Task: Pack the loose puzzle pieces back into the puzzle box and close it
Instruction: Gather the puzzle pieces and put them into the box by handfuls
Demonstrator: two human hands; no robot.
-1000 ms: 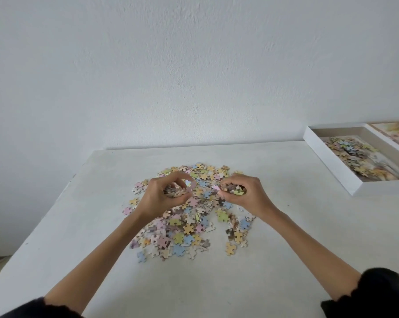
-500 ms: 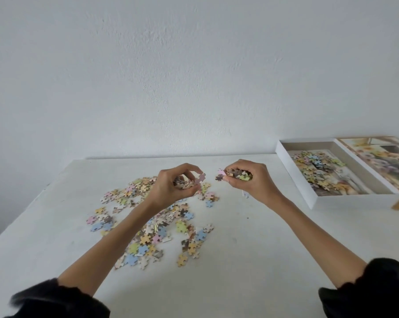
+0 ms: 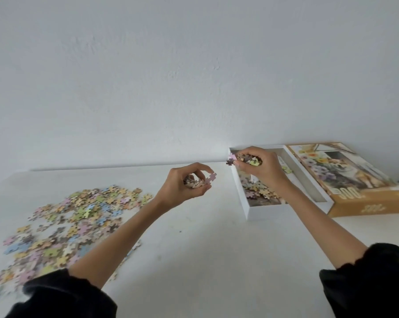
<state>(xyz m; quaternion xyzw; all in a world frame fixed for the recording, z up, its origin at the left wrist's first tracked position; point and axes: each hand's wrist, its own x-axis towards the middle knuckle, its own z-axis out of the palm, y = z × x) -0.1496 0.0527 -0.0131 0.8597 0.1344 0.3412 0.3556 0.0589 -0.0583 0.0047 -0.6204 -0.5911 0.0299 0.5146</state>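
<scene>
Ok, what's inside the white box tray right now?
The white box tray holds a layer of loose puzzle pieces. The right hand, gripping more pieces, hovers over it and hides part of the inside.

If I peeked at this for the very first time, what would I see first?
Two bare hands in the middle, the left hand and right hand, each clutching a fistful of small pastel cardboard puzzle pieces. On the left of the white table lies a big colourful scatter of loose puzzle pieces. On the right sits the open white puzzle box tray, with its flower-picture lid beside it.
</scene>
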